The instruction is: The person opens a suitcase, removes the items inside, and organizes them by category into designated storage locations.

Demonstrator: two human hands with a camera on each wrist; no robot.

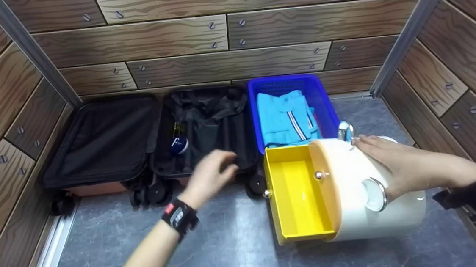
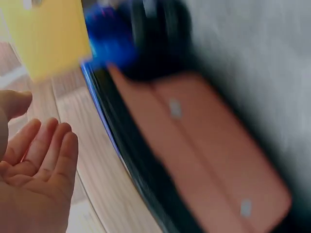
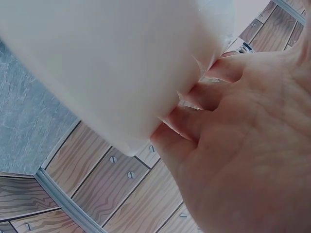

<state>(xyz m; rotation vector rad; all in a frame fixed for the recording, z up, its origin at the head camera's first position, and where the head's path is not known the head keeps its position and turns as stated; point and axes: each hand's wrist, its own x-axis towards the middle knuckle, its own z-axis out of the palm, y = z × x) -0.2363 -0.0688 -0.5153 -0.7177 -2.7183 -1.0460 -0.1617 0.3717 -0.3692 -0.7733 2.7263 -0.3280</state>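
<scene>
I see the white cabinet (image 1: 365,191) lying on the grey stone-patterned floor (image 1: 229,244), just in front of the blue basket (image 1: 324,101). It is a smooth, glossy plastic body with rounded edges. Its long axis runs left to right across the head view, and its open face points left, toward the suitcase (image 1: 145,136). A yellow drawer (image 1: 298,192) stands pulled out of that face; it is a shallow rectangular tray of smooth plastic with a small metal knob on the cream front panel.

My right hand (image 1: 397,163) rests flat on top of the cabinet, fingers extended and pressed against the shell; the right wrist view confirms the fingertips (image 3: 194,97) bearing on the white surface.

My left hand (image 1: 211,173) hovers over the near edge of the suitcase, fingers loosely spread and holding nothing; the left wrist view shows the palm open.

The suitcase lies opened flat, lined in black fabric, with a salmon hard shell and black wheels. The basket is perforated plastic and holds folded turquoise cloth (image 1: 283,117).
</scene>
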